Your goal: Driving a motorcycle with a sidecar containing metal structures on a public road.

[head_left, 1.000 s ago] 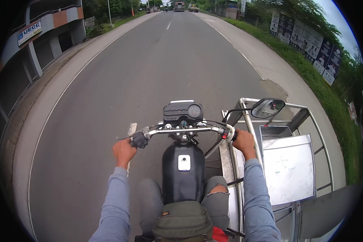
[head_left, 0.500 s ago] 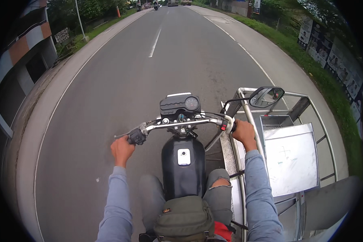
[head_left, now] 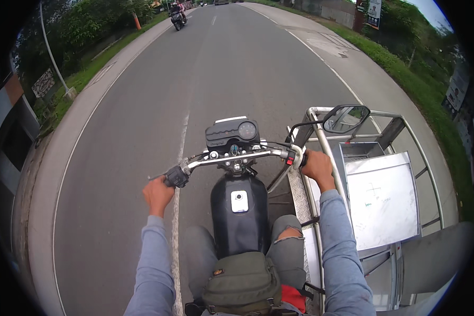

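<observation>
I am seated on a motorcycle with a black fuel tank [head_left: 229,218]. My left hand [head_left: 158,195] is closed round the left handlebar grip, beside a black switch housing [head_left: 177,177]. My right hand [head_left: 318,169] is wrapped round the right grip, next to a red switch [head_left: 289,158]. Between them runs the silver handlebar [head_left: 205,163], with a black instrument cluster [head_left: 229,134] ahead of it. An olive-green bag [head_left: 242,284] rests at my lap. The grips themselves are mostly hidden by my fingers.
On the right is a metal sidecar frame [head_left: 429,171] carrying a white panel [head_left: 382,203] with faint marks. A mirror [head_left: 346,119] stands before it. Another motorcycle [head_left: 178,21] with people is ahead left. Grass verges [head_left: 400,73] and a pole [head_left: 52,47] flank the road [head_left: 121,137].
Roadside things have slid back past me. The other motorcycle appears nearer at the left, and a white lane line now lies under my left arm. Both hands keep their hold.
</observation>
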Motion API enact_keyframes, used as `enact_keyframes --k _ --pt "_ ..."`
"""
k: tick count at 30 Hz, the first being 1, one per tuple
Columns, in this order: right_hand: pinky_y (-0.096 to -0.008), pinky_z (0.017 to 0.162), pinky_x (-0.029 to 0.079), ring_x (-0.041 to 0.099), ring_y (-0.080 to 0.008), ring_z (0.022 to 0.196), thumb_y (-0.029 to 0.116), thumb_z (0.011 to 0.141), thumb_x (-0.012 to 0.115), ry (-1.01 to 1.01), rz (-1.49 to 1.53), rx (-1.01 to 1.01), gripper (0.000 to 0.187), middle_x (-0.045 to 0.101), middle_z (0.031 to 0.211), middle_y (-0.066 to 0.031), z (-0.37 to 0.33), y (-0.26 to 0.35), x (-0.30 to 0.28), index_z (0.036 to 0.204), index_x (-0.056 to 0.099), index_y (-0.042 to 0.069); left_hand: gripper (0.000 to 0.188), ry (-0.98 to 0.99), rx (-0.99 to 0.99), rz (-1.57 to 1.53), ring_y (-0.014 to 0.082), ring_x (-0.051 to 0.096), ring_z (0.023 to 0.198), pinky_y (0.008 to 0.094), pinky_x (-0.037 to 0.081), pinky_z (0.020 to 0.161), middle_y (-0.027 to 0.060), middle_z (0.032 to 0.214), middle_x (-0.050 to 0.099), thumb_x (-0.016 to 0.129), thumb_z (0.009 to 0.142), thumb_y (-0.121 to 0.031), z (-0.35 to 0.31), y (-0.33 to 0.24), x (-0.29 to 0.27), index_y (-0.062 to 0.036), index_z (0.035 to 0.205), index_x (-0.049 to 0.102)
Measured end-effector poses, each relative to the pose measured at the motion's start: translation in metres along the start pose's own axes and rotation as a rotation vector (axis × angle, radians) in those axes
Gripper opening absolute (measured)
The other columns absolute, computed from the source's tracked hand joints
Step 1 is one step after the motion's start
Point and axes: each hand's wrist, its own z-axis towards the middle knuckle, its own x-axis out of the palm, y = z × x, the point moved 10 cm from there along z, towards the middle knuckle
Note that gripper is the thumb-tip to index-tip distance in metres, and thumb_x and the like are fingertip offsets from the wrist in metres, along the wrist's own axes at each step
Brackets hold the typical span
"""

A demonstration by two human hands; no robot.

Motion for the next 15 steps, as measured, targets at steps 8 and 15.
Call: enact_keyframes --k 8,15 --pt "-0.0584 0.094 0.068 0.085 -0.0432 0.107 0.033 0.082 0.097 0.023 0.004 0.037 0.044 0.087 0.11 -0.0201 -0.005 -0.006 -0.002 0.12 0.086 0.014 0.036 -0.047 0.017 0.0 0.0437 0.085 0.105 0.0551 0.066 0.092 0.02 0.104 0.088 0.091 0.082 -0.028 0.001 -0.008 -0.007 -0.0151 0.116 0.093" --pt "-0.0576 0.092 0.07 0.086 -0.045 0.101 0.028 0.081 0.095 -0.016 0.007 0.016 0.043 0.087 0.103 -0.0204 -0.005 -0.008 0.002 0.121 0.089 0.016 0.035 -0.003 -0.027 0.006 0.045 0.085 0.104 0.0563 0.066 0.092 0.0208 0.105 0.088 0.087 0.084 -0.026 -0.003 -0.007 0.0 -0.0149 0.118 0.093"
